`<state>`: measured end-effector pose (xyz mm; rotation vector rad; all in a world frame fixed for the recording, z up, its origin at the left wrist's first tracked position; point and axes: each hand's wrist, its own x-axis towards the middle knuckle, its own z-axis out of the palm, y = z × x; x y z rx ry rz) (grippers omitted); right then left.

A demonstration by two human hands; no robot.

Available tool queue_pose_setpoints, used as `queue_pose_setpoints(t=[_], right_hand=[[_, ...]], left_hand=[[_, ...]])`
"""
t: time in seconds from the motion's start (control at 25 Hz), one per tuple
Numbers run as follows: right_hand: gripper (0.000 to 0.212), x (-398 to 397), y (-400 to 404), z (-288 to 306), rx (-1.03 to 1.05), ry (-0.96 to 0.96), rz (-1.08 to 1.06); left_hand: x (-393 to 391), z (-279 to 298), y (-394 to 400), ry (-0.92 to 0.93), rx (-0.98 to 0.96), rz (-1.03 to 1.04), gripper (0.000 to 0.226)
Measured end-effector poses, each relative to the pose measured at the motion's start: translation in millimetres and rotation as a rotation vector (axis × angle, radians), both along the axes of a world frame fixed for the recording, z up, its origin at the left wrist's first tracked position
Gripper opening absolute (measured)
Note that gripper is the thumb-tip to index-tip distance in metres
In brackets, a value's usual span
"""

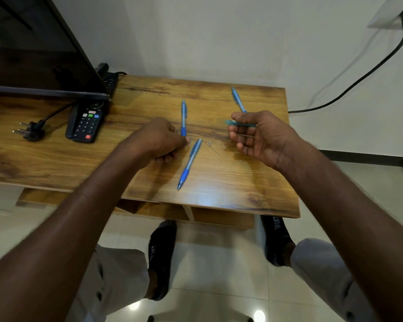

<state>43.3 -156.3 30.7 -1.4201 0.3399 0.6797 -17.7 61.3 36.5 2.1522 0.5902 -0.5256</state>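
Your right hand (249, 133) grips a teal plastic pen barrel (240, 123); your left hand (158, 140) curls, its hold unclear. Either could knock the tiny silver spring (210, 143) off the brown wooden table (242, 182).

Right grip (258, 135) pinching a teal pen part (240, 123), left grip (158, 140) curled beside a blue pen (183, 115), wooden table (242, 182)

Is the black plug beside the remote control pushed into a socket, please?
No, the plug lies loose on the wooden table, its pins bare, left of the remote control.
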Motion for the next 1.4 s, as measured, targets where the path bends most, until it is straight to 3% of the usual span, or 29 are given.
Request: queue_pose_setpoints(t=[0.16, 0.44, 0.6, 0.88, 1.12, 1.4], right_hand=[[0.014, 1, -1, 1, 0.008, 0.002, -0.007], [0.019, 2, 2, 1, 0.114, 0.038, -0.011], [0.020, 2, 2, 2, 0.205, 0.076, -0.013], [0.026, 0, 2, 1, 0.233, 0.101, -0.010], [0.020, 0, 3, 0, 0.259, 0.090, -0.012], [0.028, 0, 3, -2, 0.245, 0.041, -0.008]], left_hand=[[3, 0, 1, -0.088, -0.069, 0.072, 0.017], [14, 3, -8, -0.240, -0.637, 0.381, 0.023], [18, 0, -19, -0.333, -0.713, 0.376, 0.015], [20, 1, -29, -0.213, -0.978, 0.473, 0.033], [20, -3, -29, -0.320, -0.875, 0.492, 0.021], [17, -4, -27, -0.327, -0.748, 0.389, 0.020]])
